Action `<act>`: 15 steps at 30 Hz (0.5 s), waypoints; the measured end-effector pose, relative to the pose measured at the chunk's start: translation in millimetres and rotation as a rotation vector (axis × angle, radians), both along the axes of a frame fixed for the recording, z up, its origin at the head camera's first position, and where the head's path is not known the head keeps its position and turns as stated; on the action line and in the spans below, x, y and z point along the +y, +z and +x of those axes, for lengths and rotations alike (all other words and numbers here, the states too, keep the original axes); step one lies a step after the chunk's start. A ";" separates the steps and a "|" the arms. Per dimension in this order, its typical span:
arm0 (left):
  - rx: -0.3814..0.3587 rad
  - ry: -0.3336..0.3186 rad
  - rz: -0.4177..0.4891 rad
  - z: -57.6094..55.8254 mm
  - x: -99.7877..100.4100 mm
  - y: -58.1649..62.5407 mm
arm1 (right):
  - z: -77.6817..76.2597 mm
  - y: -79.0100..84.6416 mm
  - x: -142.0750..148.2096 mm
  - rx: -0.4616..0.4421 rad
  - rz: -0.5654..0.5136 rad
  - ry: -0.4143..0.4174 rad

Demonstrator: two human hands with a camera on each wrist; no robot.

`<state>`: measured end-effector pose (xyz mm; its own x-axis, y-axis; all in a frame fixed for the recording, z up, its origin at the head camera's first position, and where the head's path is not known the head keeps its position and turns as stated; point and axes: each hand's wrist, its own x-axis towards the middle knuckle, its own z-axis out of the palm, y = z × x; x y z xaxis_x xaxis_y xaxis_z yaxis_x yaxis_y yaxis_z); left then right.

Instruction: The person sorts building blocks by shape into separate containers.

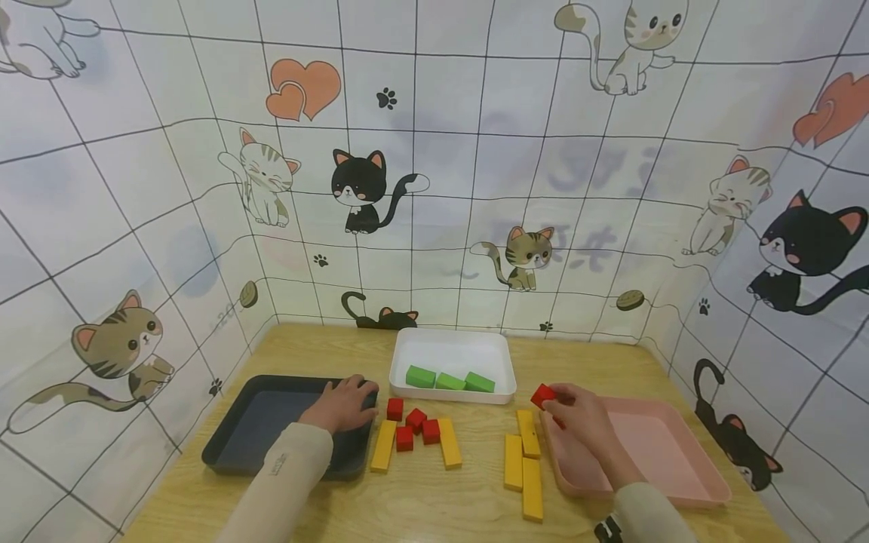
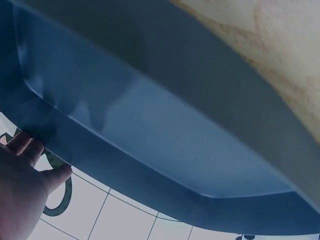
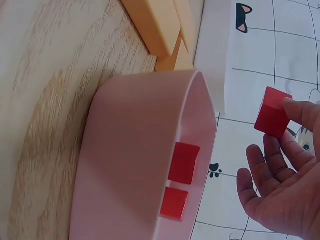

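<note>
Pinched between the thumb and fingers of my right hand point(image 1: 585, 416) is a red cube point(image 3: 272, 112), raised over the left rim of the pink tray point(image 1: 668, 445). Two red cubes lie inside that tray in the right wrist view, one an upper red cube point(image 3: 184, 163) and one a lower red cube point(image 3: 174, 203). My left hand point(image 1: 345, 405) rests at the far right corner of the dark tray point(image 1: 271, 415), its fingers loosely bent at the rim and holding no block. Between the hands, several red cubes point(image 1: 404, 438) sit close together on the table.
A white tray point(image 1: 451, 347) with three green blocks point(image 1: 421, 376) stands at the back. Two yellow blocks point(image 1: 383, 446) flank the red cubes. Three more yellow blocks point(image 1: 532, 490) lie beside the pink tray. A cat-print sheet point(image 1: 448, 166) surrounds the table's back and sides.
</note>
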<state>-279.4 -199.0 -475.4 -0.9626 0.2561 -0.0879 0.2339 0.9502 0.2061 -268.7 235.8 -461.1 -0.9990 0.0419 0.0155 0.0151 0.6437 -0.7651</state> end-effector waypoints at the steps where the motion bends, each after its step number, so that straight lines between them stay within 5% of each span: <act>1: -0.004 -0.001 0.001 -0.1 0.0 0.8 | 0.1 0.3 2.4 0.000 -0.003 -0.001; 15: -0.026 0.005 0.011 -0.6 0.3 1.8 | -1.5 -0.8 36.5 -0.073 -0.005 -0.123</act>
<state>-279.9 -198.7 -473.6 -0.9615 0.2519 -0.1101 0.2232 0.9490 0.2228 -270.2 272.3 -461.9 -0.9847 0.1643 -0.0573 0.1495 0.6296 -0.7624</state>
